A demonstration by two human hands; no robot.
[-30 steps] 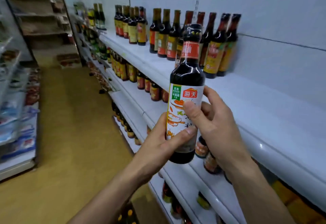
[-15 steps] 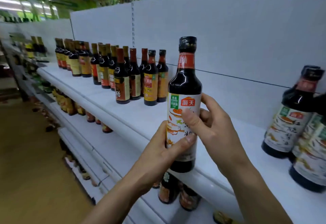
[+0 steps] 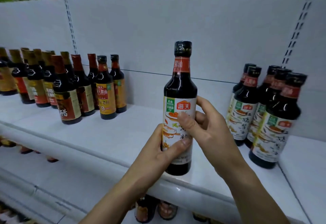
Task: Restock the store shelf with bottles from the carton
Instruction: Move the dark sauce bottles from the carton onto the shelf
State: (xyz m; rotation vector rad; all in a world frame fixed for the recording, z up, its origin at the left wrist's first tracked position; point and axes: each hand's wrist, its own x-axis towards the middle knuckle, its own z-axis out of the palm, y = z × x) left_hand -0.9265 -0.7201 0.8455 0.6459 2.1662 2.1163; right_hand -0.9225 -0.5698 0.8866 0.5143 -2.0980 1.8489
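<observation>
Dark brown bottle (image 3: 180, 89), black cap, red neck band, white label with orange motifs; white shelf (image 3: 112, 135).

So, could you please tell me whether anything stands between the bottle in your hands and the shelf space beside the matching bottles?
Nothing visible does. The left hand and right hand grip the bottle upright near the front edge of the shelf, whose surface from there to the matching bottles on the right is bare.
</observation>
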